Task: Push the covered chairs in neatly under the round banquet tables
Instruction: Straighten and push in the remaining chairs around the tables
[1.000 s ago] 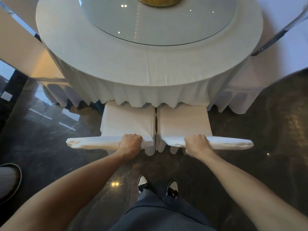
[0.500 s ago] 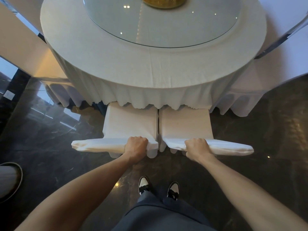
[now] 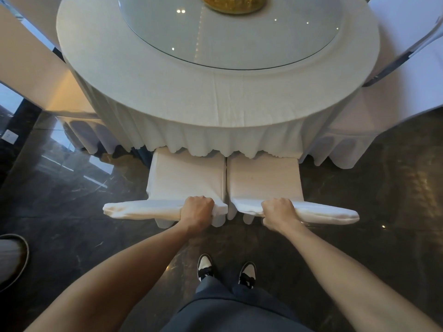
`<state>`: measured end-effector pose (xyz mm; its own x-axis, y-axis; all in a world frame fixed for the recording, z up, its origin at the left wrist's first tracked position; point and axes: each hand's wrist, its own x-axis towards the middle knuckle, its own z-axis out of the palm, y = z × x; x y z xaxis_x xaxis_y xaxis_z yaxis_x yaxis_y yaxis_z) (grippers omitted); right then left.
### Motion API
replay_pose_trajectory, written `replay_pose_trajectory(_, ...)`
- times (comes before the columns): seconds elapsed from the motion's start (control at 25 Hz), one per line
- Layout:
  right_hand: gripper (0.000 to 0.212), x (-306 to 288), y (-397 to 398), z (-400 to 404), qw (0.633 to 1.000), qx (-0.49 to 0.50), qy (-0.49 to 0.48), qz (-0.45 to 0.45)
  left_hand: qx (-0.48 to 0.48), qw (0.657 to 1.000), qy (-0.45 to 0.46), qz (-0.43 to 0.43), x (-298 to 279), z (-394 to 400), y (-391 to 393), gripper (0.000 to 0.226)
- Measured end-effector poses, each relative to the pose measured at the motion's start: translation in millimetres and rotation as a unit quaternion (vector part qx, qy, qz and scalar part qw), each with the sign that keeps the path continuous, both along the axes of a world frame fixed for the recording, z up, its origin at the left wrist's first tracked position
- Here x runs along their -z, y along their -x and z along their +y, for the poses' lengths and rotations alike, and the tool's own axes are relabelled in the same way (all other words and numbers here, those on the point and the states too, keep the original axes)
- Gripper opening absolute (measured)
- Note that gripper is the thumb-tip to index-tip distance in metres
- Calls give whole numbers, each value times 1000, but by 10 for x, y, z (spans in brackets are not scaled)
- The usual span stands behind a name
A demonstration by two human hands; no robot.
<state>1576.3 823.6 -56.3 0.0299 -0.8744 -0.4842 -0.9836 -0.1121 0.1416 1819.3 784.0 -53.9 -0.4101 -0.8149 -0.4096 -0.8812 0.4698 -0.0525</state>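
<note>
- Head view, change from the earlier frames: the round table (image 3: pixel 215 92) sat slightly lower in the view and the two chair backs had edged a little toward the person; seat depth left showing below the tablecloth hem looked about the same.
- Left hand (image 3: pixel 197 212): fingers curled over and clamped on the top edge of the left covered chair (image 3: pixel 187 178), near that back's inner end.
- Right hand (image 3: pixel 279 210): closed likewise on the top edge of the right covered chair (image 3: pixel 263 178), thumb below the edge.
- Chairs: side by side, inner edges almost touching, front of both seats hidden under the tablecloth skirt (image 3: pixel 215 142); backs stood clear of the table.
- Table top: glass turntable (image 3: pixel 227 32) with a gold centrepiece (image 3: pixel 233 3).
- Floor (image 3: pixel 72 212): dark, polished; the person's two shoes (image 3: pixel 205 267) stood behind the chairs.
</note>
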Motion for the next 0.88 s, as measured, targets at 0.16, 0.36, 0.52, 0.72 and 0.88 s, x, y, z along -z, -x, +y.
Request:
replay_pose_trajectory(0.16, 15, -17, -15, 12, 1000, -4, 3, -4, -12, 1000, 3, 2, -10, 18, 17, 16)
replay_pose_trajectory(0.36, 13, -12, -2, 43, 1000, -9, 17, -8, -13, 1000, 7, 8, 15, 12, 13, 15)
replay_pose_trajectory(0.52, 11, 6, 15, 25, 1000, -19, 23, -10, -15, 1000, 19, 10, 67, -4, 22, 16)
replay_pose_trajectory(0.72, 12, 8, 28, -31, 999, -30, 15, -11, -14, 1000, 21, 7, 80, -30, 36, 15)
replay_pose_trajectory(0.88, 15, -2, 28, -87, 999, -35, 9, -4, -20, 999, 20, 17, 44, -64, 64, 14)
